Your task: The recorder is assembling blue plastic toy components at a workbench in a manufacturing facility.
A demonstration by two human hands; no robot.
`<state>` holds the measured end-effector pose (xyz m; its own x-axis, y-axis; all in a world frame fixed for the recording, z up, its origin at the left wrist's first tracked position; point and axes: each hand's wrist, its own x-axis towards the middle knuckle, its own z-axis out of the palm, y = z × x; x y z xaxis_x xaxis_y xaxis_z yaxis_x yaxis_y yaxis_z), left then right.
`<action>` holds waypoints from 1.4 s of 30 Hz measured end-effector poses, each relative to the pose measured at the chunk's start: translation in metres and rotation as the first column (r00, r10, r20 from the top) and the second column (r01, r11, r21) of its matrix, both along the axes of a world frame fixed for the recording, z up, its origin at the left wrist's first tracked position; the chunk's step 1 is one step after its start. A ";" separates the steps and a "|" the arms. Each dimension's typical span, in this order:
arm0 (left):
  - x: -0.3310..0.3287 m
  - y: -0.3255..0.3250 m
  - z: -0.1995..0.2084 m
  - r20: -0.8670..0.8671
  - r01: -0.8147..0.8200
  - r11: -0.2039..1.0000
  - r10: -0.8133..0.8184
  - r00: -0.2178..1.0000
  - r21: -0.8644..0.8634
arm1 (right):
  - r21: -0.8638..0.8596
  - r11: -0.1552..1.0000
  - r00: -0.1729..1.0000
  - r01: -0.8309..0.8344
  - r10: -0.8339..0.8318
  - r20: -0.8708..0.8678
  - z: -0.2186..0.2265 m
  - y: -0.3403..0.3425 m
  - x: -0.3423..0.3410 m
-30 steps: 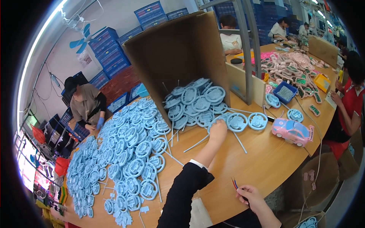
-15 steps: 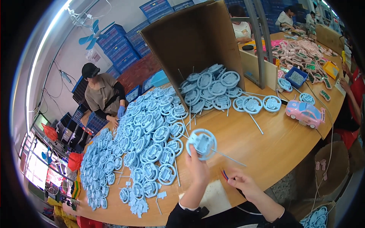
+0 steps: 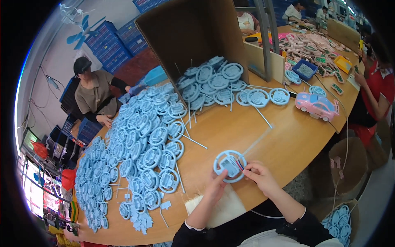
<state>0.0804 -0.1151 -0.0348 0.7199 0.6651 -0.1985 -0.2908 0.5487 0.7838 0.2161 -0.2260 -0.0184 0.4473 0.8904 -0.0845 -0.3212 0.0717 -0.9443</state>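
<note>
My left hand (image 3: 216, 187) grips a light blue toy steering wheel (image 3: 232, 168) at its lower left rim, over the table's near edge. The hollow side of the wheel faces up, and a thin stick stretches away from it, blurred. My right hand (image 3: 261, 178) is closed at the wheel's right rim, around a slim thing with red and dark blue parts (image 3: 241, 164). Its tip lies over the middle of the wheel; its exact kind cannot be made out. Under my left hand lies a pale pad (image 3: 228, 208).
A heap of blue steering wheels (image 3: 144, 144) covers the left side. More wheels spill from a cardboard box (image 3: 193, 33). At the right stand a pink toy car (image 3: 316, 106) and a blue tray (image 3: 305, 71). A co-worker (image 3: 92, 90) handles the heap's far edge.
The steering wheel has come down and nearer to me. My right hand has moved up to its rim with the red and blue thing. The whole view has shifted.
</note>
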 end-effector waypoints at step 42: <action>-0.001 -0.015 0.013 -0.040 -0.031 0.980 0.040 0.998 0.195 | -0.042 0.987 0.889 -0.153 0.119 -0.443 -0.015 0.008 -0.010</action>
<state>0.0793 -0.1306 -0.0223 0.6888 0.7189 -0.0935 -0.2708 0.3748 0.8867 0.2063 -0.2176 -0.0334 0.2245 0.9235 -0.3109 -0.7044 -0.0667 -0.7067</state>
